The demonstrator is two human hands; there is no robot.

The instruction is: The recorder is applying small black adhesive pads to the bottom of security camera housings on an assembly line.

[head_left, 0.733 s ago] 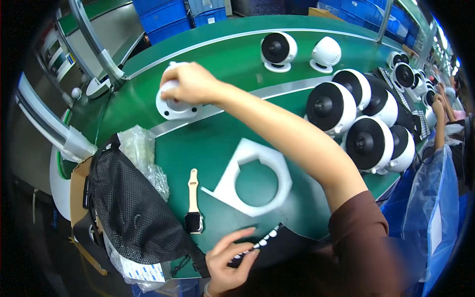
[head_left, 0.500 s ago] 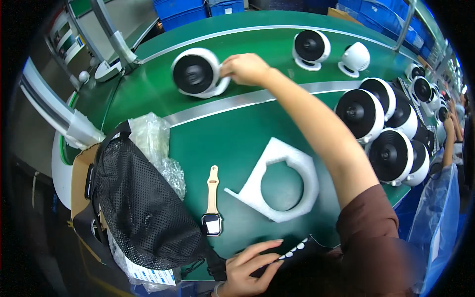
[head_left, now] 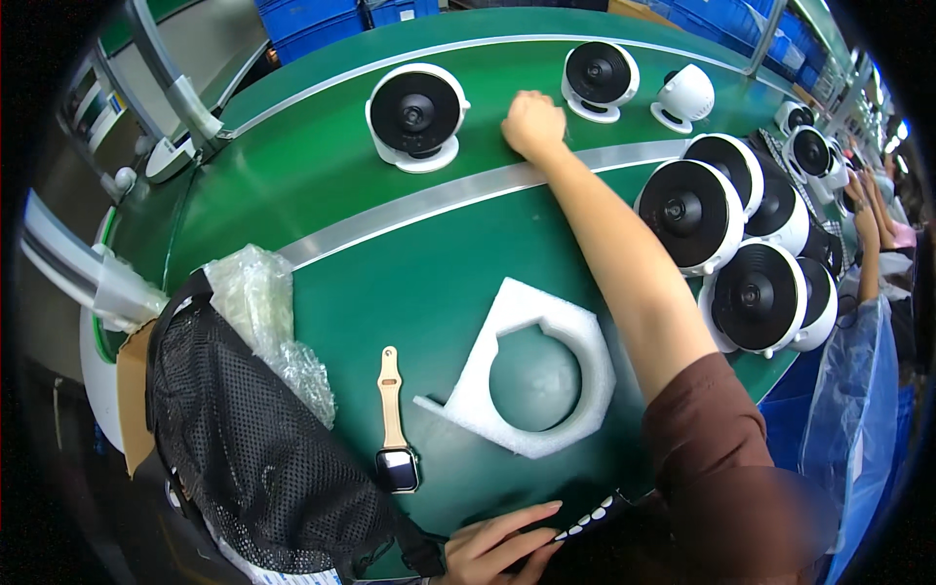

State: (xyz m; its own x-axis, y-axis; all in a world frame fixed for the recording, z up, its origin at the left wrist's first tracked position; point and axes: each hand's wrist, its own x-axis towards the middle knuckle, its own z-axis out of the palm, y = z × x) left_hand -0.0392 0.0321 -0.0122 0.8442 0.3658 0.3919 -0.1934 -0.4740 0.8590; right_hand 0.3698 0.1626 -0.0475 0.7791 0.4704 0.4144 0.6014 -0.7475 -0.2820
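Note:
A round white desk fan (head_left: pixel 416 112) with a black front stands upright on its round foot on the green conveyor belt. To its right, apart from it, my right hand (head_left: pixel 534 127) is loosely closed over the belt; no object shows in it. Near the lower edge my left hand (head_left: pixel 502 551) has its fingers stretched out, their tips beside a row of white dots (head_left: pixel 588 519) on something black. Between the hands a white foam ring (head_left: pixel 597 380) lies on the green table, with a smartwatch (head_left: pixel 398 469) on a tan strap left of it.
A black mesh bag (head_left: pixel 258 429) and clear plastic wrap (head_left: pixel 252 292) lie at the left by a cardboard box. Two more fans, one being this fan (head_left: pixel 599 80), stand on the belt. Several fans (head_left: pixel 687 214) are heaped at the right. Blue crates (head_left: pixel 312 27) stand behind.
My right hand has let go of the fan and moved right, away from it. The fan now stands upright, turned more to the front. The view has shifted a little.

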